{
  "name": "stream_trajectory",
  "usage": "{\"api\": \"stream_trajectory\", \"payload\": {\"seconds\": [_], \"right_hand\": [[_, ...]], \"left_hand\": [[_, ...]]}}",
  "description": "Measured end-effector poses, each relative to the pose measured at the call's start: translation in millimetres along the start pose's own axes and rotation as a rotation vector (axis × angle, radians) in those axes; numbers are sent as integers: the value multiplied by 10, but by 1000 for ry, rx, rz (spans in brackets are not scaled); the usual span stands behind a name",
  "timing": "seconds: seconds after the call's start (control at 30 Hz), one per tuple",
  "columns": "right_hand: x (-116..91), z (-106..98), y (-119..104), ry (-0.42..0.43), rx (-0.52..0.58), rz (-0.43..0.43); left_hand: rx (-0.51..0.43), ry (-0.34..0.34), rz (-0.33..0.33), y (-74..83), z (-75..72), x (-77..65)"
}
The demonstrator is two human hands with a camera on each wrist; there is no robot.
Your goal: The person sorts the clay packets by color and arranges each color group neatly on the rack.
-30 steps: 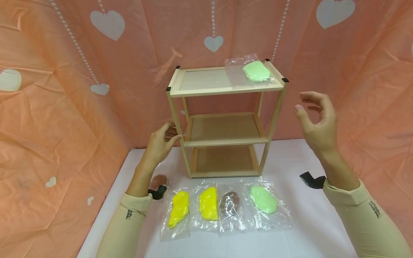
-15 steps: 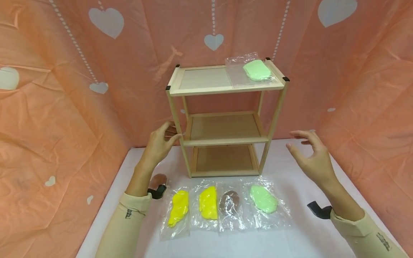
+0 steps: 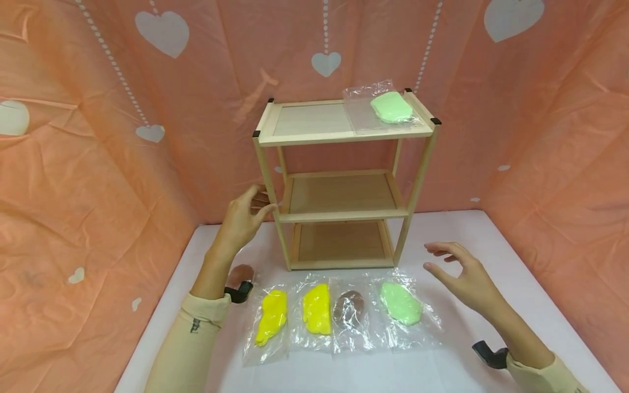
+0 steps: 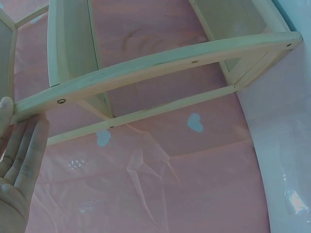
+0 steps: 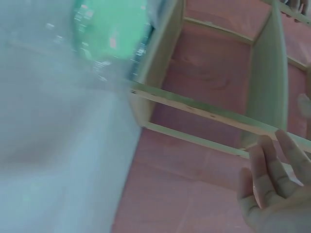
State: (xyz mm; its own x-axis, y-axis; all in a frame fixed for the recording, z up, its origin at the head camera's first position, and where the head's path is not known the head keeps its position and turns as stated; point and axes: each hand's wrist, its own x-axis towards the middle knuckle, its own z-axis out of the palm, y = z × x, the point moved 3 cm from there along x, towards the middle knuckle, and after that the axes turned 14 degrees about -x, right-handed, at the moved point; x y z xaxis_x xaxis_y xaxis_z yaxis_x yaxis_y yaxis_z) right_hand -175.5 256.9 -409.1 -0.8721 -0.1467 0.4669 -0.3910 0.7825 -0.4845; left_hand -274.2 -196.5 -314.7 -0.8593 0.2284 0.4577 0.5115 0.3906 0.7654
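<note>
A three-tier wooden shelf (image 3: 344,216) stands on the white tabletop. My left hand (image 3: 242,217) holds its front left post, thumb on one side and fingers on the other; the left wrist view shows the fingers (image 4: 30,150) passing behind the post. My right hand (image 3: 464,277) is held in the air right of the shelf, fingers loosely bent and holding nothing. Nearest to it on the table lies a clear bag with a flat light-green piece (image 3: 401,303). Another bagged light-green piece (image 3: 391,107) rests on the top tier's right side.
In a row before the shelf lie more clear bags: two with yellow pieces (image 3: 272,316) and one with a brown piece (image 3: 349,309). A further brown piece (image 3: 241,274) lies partly behind my left wrist strap. Pink cloth (image 3: 216,109) with white hearts hangs around the table.
My right hand has come down from beside the top tier to low over the table, right of the shelf. My left hand stays at the post.
</note>
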Motion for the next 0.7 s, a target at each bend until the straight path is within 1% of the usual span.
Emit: {"api": "stream_trajectory", "payload": {"seconds": [0.17,0.37,0.43,0.57,0.7], "right_hand": [[-139,120,79,-82,-28,50],[-283,263,156,-147,-41,79],[-327,311,179,-181,-44,96],[-399,392,219,-259,-46,126],[-441,442,260,-300,-41,143]], "left_hand": [[0,-2,-6,-6,0,-5],[0,-1,-12,-8,5,-10],[-1,0,-12,-7,6,-11],[1,2,-9,-6,8,-10],[1,2,1,-7,4,-6]]}}
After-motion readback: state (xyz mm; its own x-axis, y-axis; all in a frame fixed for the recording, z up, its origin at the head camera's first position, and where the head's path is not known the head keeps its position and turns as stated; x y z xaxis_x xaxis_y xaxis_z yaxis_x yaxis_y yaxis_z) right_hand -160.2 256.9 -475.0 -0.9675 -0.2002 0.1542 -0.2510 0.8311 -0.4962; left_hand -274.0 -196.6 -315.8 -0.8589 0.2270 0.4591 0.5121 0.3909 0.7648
